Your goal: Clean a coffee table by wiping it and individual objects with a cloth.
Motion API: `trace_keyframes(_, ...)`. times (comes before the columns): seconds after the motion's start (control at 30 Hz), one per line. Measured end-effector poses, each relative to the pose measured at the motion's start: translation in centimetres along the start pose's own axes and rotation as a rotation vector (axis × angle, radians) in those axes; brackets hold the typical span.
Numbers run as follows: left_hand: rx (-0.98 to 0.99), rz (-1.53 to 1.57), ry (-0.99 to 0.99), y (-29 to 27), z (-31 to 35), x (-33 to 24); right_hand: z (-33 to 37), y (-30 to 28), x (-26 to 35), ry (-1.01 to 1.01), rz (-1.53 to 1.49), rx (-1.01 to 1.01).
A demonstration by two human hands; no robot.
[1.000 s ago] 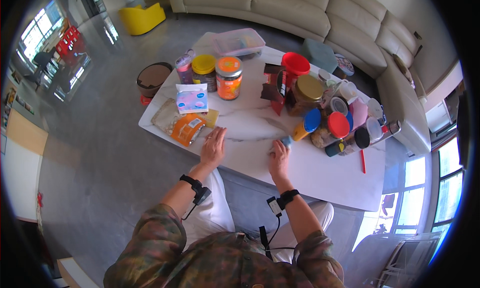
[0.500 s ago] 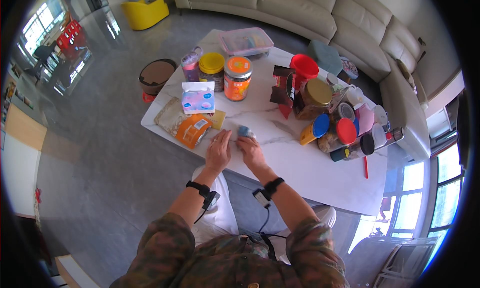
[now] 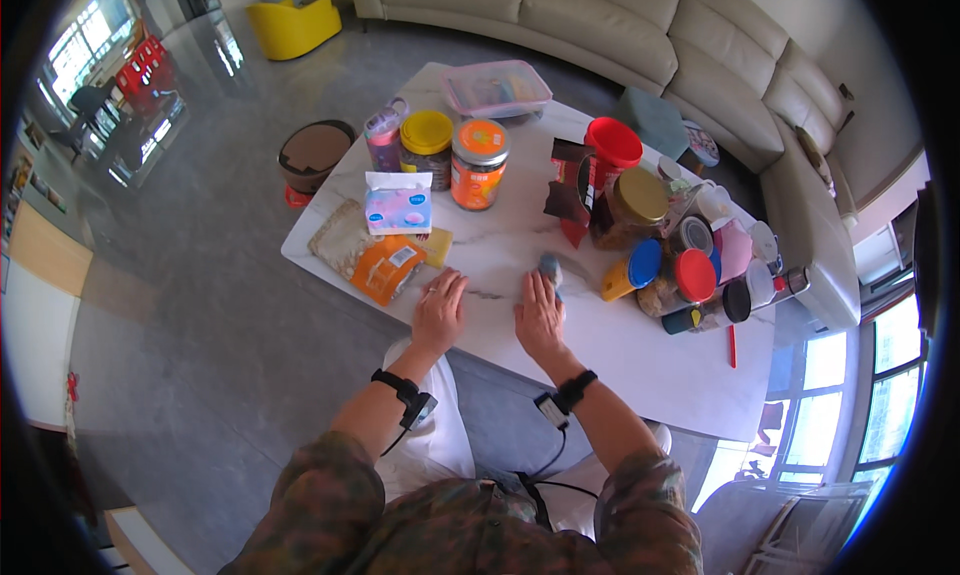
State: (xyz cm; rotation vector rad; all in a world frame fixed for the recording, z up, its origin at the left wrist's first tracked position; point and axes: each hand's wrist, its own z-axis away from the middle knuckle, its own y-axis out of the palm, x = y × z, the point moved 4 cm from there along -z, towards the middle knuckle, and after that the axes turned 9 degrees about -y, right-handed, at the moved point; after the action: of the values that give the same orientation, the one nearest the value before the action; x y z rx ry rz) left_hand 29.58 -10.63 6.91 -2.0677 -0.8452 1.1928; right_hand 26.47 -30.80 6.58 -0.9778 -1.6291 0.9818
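On the white marbled table (image 3: 500, 310), my right hand (image 3: 541, 315) presses down on a small bunched blue-grey cloth (image 3: 551, 267). Part of the cloth sticks out past the fingertips and along the hand's right side; the rest is hidden beneath the palm. My left hand (image 3: 438, 313) rests near the front edge of the table, fingers stretched out, holding nothing. Just beyond its fingertips lie an orange-and-beige food pouch (image 3: 385, 268) and a yellow packet (image 3: 436, 245). Behind the pouch stands a pink-and-blue tissue pack (image 3: 398, 210).
Farther back stand a yellow-lidded jar (image 3: 427, 145), an orange-labelled jar (image 3: 480, 170), a purple bottle (image 3: 383, 140) and a clear pink-rimmed box (image 3: 497, 87). At right cluster several lidded jars (image 3: 640, 197), with a torn dark packet (image 3: 570, 190) and a red stick (image 3: 732, 346).
My right hand has slid to the right across the table with the cloth, away from my left hand. The left hand has stayed almost in place.
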Motion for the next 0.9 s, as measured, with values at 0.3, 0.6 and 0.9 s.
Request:
trace_keyframes(0.3, 0.070, -0.047, 0.001, -0.3, -0.5, -0.6, -12.6, 4.3, -4.2, -0.037, 0.119, -0.156)
trace_keyframes(0.6, 0.087, -0.044, 0.014, -0.2, -0.4, -0.7, -16.4, 5.2, -3.2, -0.144, 0.098, -0.010)
trace_keyframes(0.9, 0.020, 0.057, -0.028, 0.2, 0.0, 0.3, -2.3, 1.3, 4.1, -0.421, -0.193, 0.008)
